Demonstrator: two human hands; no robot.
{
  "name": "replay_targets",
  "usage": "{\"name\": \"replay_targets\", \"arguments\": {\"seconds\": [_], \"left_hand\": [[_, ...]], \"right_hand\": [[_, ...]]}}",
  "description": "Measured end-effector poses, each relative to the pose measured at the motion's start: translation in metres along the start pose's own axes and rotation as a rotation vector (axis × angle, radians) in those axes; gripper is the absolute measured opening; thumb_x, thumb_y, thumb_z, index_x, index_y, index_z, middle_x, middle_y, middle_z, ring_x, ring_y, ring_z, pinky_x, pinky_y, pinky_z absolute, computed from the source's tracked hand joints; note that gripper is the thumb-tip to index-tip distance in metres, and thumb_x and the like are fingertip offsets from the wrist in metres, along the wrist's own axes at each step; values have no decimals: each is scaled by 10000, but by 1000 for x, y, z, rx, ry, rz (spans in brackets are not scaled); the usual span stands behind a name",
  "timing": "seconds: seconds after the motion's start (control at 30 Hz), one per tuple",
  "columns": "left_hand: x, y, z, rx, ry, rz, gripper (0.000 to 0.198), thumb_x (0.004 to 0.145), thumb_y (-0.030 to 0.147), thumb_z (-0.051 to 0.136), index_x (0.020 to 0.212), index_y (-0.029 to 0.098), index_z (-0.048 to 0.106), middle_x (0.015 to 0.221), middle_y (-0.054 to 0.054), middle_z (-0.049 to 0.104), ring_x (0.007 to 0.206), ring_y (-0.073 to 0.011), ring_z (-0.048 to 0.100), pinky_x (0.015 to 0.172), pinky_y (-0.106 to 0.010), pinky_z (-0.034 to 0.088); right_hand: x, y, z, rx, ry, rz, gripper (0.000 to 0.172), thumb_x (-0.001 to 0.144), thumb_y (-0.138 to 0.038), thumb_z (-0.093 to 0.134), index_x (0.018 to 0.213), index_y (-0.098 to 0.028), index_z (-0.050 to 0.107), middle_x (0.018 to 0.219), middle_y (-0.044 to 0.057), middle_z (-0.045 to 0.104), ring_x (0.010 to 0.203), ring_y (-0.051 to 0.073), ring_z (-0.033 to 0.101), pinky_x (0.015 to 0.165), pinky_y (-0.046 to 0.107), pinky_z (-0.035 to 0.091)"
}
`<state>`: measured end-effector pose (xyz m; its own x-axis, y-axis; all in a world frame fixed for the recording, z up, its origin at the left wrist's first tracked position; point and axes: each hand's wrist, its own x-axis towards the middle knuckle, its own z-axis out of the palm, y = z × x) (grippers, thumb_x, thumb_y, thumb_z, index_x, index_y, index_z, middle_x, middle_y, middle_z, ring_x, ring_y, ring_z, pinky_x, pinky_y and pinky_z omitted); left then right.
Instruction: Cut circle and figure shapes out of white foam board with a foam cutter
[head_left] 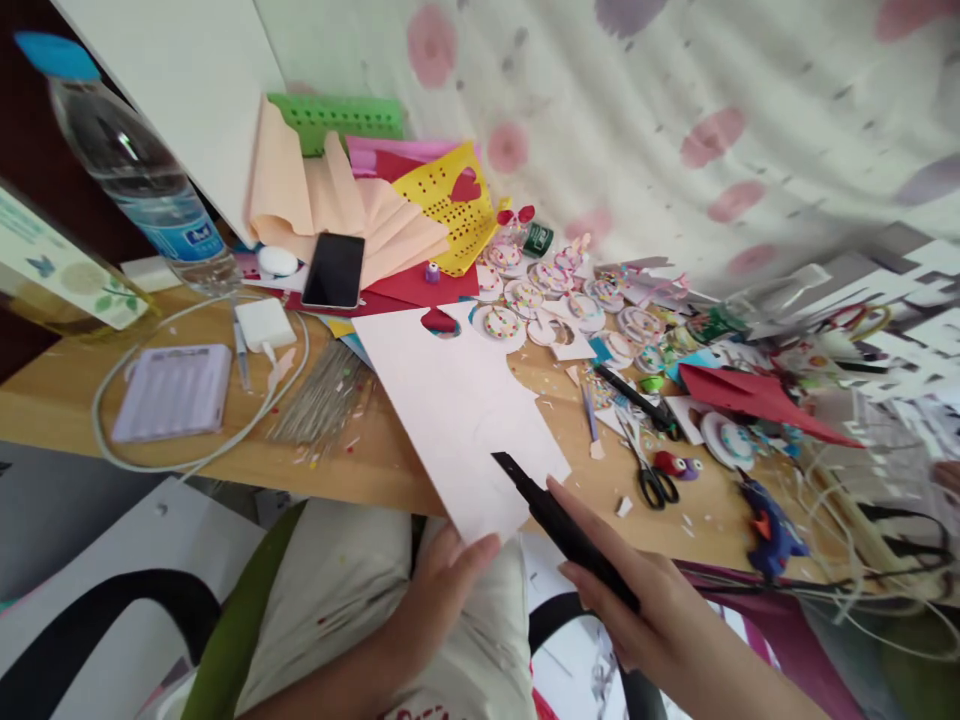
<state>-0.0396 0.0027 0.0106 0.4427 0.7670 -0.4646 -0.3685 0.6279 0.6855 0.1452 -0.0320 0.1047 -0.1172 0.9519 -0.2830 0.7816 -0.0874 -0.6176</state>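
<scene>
My left hand [442,575] grips the near corner of a sheet of white card [457,410], thumb on top and fingers mostly underneath. The card reaches over the front edge of the table, with a hole cut near its far side and curved bites along its right edge. In my right hand [637,590] is a black utility knife [570,530]. Its blade points up and left, over the near part of the card; whether it touches the card I cannot tell.
Scissors [652,470], a blue glue gun [776,530] and many small decorated discs [555,280] lie to the right on the wooden table [390,440]. A phone [334,270], a water bottle [142,170], a white cable [105,380] and a bundle of thin wires [319,405] are at left.
</scene>
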Motion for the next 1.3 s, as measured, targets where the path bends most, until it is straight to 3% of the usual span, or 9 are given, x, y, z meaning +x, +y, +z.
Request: {"name": "replay_targets", "arguments": {"seconds": [0.03,0.1,0.17,0.27,0.37,0.6,1.07,1.3], "left_hand": [[4,5,-1,-4,-76,-47,501,769,535,690,1093,152,694,1170,-114,714,1108,-293,649,1017,-387,480],[11,16,-5,72,-121,-141,529,766,602,642,914,100,715,926,-142,765,828,-273,716,813,-374,560],[17,24,-10,197,-76,-183,535,764,622,619,781,92,690,738,-131,752,614,-217,683,629,-320,551],[21,28,-15,295,-14,-185,505,760,615,612,731,111,639,655,-104,730,512,-162,632,512,-257,498],[22,24,-18,323,7,-183,480,763,601,600,753,121,609,629,-87,718,489,-143,618,484,-236,482],[24,14,-19,352,60,-99,413,788,553,568,843,144,550,578,-38,684,437,-128,589,438,-220,452],[26,6,-23,332,51,-54,368,844,509,543,881,143,545,607,-37,678,439,-128,591,435,-218,445],[27,4,-24,312,43,-48,374,846,516,552,883,144,540,610,-35,670,450,-136,600,433,-220,445]], "right_hand": [[-1,3,-1,-37,0,-1,551,975,-361,406,1514,-278,327,1007,74,738,869,232,729,742,346,599],[-4,10,-4,-102,-17,3,563,981,-354,397,1528,-289,283,1212,93,688,1026,249,699,844,389,579],[-7,16,-6,-152,-48,16,584,993,-351,377,1547,-300,198,1343,98,613,1123,247,659,919,419,548],[-9,21,-8,-205,-98,9,596,1005,-322,354,1554,-314,122,1440,84,521,1239,233,578,1000,439,496],[-6,18,-5,-235,-121,-14,595,999,-279,354,1554,-296,140,1444,84,514,1277,242,538,1021,458,476],[11,12,9,-227,-170,50,575,983,-281,340,1545,-218,231,1181,139,702,1062,323,682,908,538,530],[18,10,11,-250,-169,17,583,973,-269,355,1542,-215,241,1139,132,720,1044,306,692,879,484,556],[19,11,10,-272,-162,-7,594,978,-264,356,1550,-253,195,1281,102,655,1139,280,646,876,438,568]]}}
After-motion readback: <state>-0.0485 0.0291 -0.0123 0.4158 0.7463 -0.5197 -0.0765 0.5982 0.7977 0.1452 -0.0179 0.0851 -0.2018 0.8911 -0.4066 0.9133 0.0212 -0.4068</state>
